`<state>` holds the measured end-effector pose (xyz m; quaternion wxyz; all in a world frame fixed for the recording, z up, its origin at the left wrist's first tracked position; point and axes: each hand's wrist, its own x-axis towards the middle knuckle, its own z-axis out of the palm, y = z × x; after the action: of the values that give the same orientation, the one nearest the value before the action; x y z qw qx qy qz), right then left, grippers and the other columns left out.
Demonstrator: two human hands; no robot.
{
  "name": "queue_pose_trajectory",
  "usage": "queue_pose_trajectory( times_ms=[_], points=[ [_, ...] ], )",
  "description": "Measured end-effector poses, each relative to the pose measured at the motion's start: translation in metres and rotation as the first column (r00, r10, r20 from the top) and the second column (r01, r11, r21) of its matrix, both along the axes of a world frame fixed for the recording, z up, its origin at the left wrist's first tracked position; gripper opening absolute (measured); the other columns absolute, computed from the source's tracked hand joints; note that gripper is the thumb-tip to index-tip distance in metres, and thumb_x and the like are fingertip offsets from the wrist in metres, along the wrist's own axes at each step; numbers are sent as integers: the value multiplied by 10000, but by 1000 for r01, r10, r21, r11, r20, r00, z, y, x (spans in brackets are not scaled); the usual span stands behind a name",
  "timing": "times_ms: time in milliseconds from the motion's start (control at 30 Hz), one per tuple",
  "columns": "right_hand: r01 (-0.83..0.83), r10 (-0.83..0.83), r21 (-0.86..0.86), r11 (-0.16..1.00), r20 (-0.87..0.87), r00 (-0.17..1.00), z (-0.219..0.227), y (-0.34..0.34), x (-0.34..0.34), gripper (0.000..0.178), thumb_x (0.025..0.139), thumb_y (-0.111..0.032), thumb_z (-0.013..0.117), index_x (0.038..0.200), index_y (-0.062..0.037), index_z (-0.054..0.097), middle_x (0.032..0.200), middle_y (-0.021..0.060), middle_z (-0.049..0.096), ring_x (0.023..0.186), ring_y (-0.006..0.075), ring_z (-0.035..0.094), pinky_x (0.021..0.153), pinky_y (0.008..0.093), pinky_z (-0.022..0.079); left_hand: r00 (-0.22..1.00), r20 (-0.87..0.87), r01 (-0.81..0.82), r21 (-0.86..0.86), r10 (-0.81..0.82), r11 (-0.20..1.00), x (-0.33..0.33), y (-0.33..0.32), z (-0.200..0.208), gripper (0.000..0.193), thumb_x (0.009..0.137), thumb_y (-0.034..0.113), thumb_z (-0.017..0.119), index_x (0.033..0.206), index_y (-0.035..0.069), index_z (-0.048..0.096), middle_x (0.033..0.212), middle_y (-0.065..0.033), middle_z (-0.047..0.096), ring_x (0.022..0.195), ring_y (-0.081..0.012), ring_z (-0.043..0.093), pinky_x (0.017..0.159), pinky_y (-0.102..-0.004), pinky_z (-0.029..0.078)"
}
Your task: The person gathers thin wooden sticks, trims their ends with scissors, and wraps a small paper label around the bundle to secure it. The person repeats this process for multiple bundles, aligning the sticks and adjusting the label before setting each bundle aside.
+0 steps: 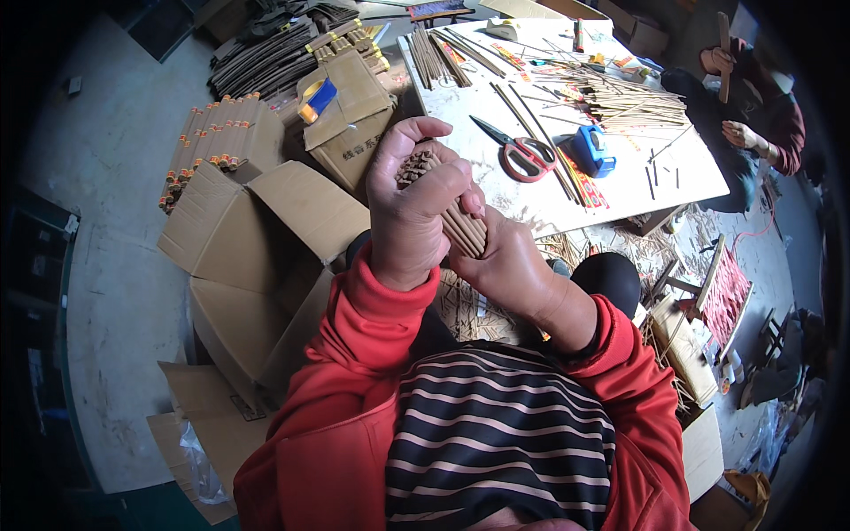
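Observation:
A tight bundle of brown incense sticks (pixel 465 228) is held up in front of my chest, slanting between both hands. My left hand (pixel 403 212) wraps round its upper end, with the stick ends showing between thumb and fingers. Lower down, my right hand (pixel 513 270) grips the other end, and its palm hides part of the bundle. Just beyond my hands, on the white table (pixel 677 190), lie scissors (pixel 529 162) with red handles. A blue tape dispenser (pixel 593 152) stands to their right.
An open carton (pixel 235 221) is at my left. Behind it are stacked stick bundles (pixel 212 137) and a closed carton (pixel 350 133) bearing a blue-and-yellow tape dispenser (pixel 317 99). Loose sticks (pixel 633 102) cover the table's far side. Another person (pixel 788 133) sits at the right, holding sticks.

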<state>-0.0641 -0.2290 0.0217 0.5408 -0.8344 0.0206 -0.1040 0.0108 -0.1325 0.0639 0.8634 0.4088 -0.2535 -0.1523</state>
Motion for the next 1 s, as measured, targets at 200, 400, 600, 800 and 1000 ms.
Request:
queue_pose_trajectory(
  times_ms=[200,400,600,800,1000],
  points=[
    [12,-17,93,996,61,998,-4,0,5,396,706,-156,635,1037,22,511,772,258,598,770,393,606,665,390,487,997,75,-22,-21,24,1000,-1,-8,-4,487,772,84,660,1163,31,374,717,-67,529,610,-160,548,609,-332,491],
    [22,-27,40,999,126,992,-22,-4,6,407,726,-195,664,1049,9,524,812,252,615,783,391,614,681,392,496,992,116,-63,188,41,980,-17,-12,-22,433,763,71,674,1095,-12,409,783,-105,596,752,-192,605,732,-296,476],
    [106,-95,-34,994,243,965,-28,-5,-3,348,721,-200,669,1011,-23,594,862,209,626,835,360,612,713,372,496,992,122,-67,200,43,978,-31,-15,-12,223,748,136,740,798,26,552,701,13,541,650,-54,502,629,-198,428],
    [53,-46,-8,999,361,932,-12,-8,-13,508,783,-155,636,1225,-44,412,1110,109,554,1004,227,550,835,324,439,930,368,-92,228,1,969,-45,-17,-1,248,755,157,735,824,29,534,691,-15,555,638,-77,527,627,-211,439],
    [-266,56,410,872,456,888,-21,-10,-13,460,780,-172,629,1180,-26,457,1082,126,560,998,291,546,843,344,443,821,570,-160,206,14,965,-59,-24,-1,312,699,131,777,865,26,535,725,-22,529,646,-113,491,624,-246,439]
  ],
)
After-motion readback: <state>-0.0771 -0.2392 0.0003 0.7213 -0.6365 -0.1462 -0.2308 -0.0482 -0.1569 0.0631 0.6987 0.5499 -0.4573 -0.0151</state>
